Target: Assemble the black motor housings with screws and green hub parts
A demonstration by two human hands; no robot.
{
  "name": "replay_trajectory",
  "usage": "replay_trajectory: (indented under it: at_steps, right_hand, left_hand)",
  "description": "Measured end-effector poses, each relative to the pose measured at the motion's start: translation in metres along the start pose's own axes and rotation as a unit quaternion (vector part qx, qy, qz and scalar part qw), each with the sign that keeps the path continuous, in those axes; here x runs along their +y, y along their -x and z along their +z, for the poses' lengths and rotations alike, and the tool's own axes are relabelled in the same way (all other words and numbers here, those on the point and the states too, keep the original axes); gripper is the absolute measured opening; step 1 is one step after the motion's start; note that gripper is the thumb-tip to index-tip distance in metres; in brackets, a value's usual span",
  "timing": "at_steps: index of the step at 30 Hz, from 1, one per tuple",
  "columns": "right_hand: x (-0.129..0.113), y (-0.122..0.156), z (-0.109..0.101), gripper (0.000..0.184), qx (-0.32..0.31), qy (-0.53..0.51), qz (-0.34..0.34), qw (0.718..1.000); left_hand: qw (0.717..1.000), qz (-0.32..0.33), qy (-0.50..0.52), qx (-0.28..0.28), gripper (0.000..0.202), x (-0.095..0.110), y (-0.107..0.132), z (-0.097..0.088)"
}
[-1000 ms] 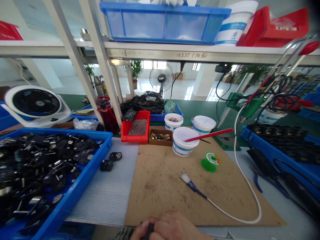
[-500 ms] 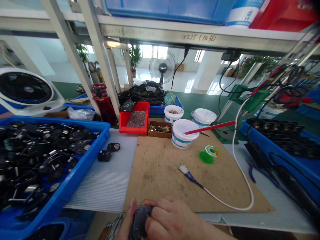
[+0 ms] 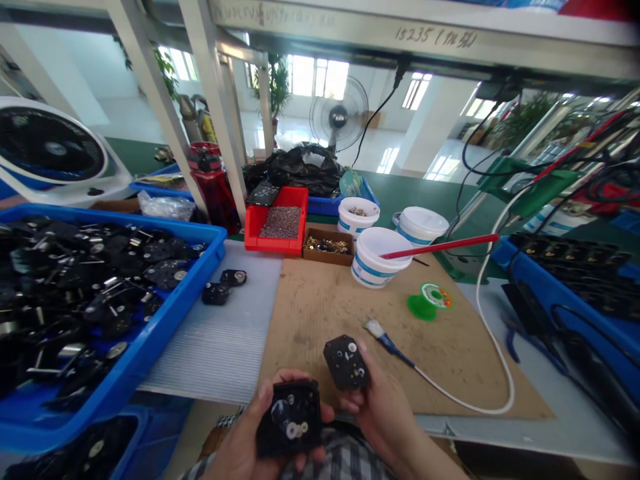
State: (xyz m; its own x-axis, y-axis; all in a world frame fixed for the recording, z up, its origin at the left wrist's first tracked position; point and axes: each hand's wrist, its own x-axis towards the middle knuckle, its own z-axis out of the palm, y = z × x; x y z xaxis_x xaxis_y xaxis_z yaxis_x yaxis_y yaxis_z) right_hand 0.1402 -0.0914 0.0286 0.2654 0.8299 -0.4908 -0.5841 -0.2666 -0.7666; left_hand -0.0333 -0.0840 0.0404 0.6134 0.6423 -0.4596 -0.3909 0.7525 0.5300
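Our left hand (image 3: 239, 448) grips a squarish black plastic part (image 3: 289, 419), and our right hand (image 3: 386, 415) pinches a smaller black part (image 3: 347, 362) over the cardboard mat's (image 3: 320, 333) near edge, its long axis, if any, hard to judge.

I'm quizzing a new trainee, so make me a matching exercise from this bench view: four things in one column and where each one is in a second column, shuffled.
Things:
1. Left hand
2. Right hand
3. Red stick
4. Blue-handled brush

Places:
A. Lying on the brown board
B. Holding the smaller black part
C. Propped on the white tub
D. Holding the larger squarish black part

Pairs: 1-D, 2-B, 3-C, 4-A.
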Motion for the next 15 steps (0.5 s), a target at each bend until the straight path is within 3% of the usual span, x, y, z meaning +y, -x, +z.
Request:
replay_trajectory:
  at_steps: [2,6,15]
  right_hand:
    - [0.002,0.003,0.004,0.062,-0.001,-0.047,0.059,0.997]
    - [0.004,0.006,0.01,0.064,-0.005,-0.079,0.101,0.992]
    - [0.008,0.003,0.015,0.073,0.005,-0.069,0.137,0.988]
  left_hand:
    - [1.0,0.0,0.0,0.011,0.055,0.001,0.001,-0.001]
    - [0.999,0.011,-0.024,0.035,0.047,0.001,0.0,-0.003]
    - [0.989,0.041,-0.08,0.114,0.036,0.008,-0.003,0.004]
